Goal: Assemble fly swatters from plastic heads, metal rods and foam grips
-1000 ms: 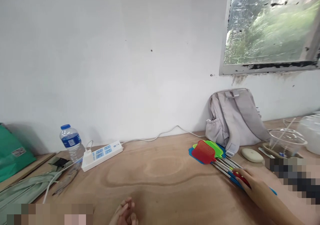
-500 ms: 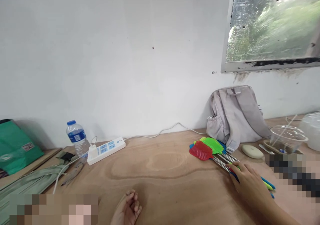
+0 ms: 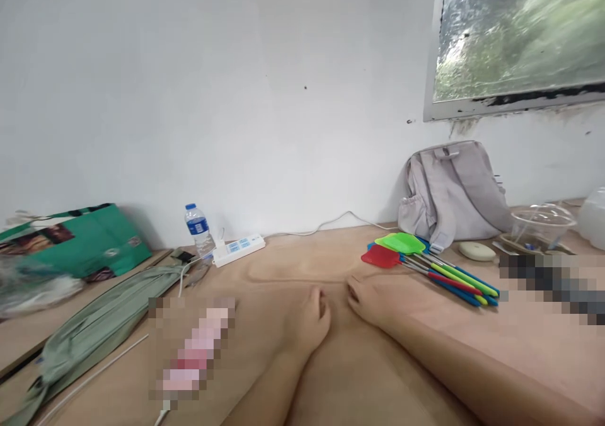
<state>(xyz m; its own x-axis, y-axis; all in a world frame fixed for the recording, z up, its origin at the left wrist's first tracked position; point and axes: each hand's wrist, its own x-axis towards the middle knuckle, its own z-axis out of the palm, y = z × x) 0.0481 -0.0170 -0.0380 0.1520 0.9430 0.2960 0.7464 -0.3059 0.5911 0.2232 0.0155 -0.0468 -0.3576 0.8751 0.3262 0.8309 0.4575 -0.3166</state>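
Observation:
My left hand is at the middle of the wooden table, its fingers curled in and nothing showing in them. Just to its right, a small gap apart, my right hand rests with bent fingers turned toward the left one, also without anything visible in it. Beyond the right hand lies a bundle of fly swatters, a red fly swatter, a green fly swatter and blue ones partly covered beneath. Their metal shafts and coloured handles point toward the right front.
A grey backpack leans on the wall behind the swatters, by a cream oval object and a clear plastic cup. Leftward are a power strip, water bottle, green bag, grey-green cloth case and cables.
My right hand has left the fly swatters and moved left to the table's middle. My left hand has come forward and right, close to it. The view has shifted somewhat; the swatters stay on the table.

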